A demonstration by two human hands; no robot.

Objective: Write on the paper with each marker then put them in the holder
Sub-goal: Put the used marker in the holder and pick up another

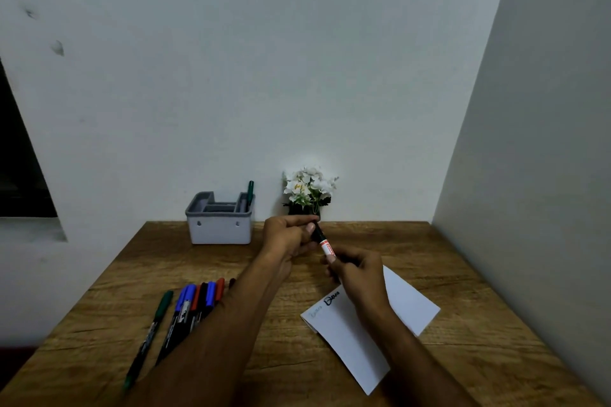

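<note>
The person holds one marker in the air above the table, between the holder and the paper. The right hand grips its white-and-red barrel, fingers curled round it. The left hand pinches its black far end, which looks like the cap; whether the cap is being pulled off or pushed on cannot be told.

The paper lies flat near the right forearm, and it already carries two scribbles at its near-left corner: a faint one and, beside it, a bold black word. By that, two markers have probably written so far, and the held one may be the author of the black word.

One green marker stands upright in the right compartment of the holder, so that one appears finished.

Most of the work is left. A row of markers lies on the table left of the left forearm: blue, red and black caps packed side by side, with another green marker lying a little apart at the left end. None of these has reached the holder, and the paper shows no marks in their colours.
</note>
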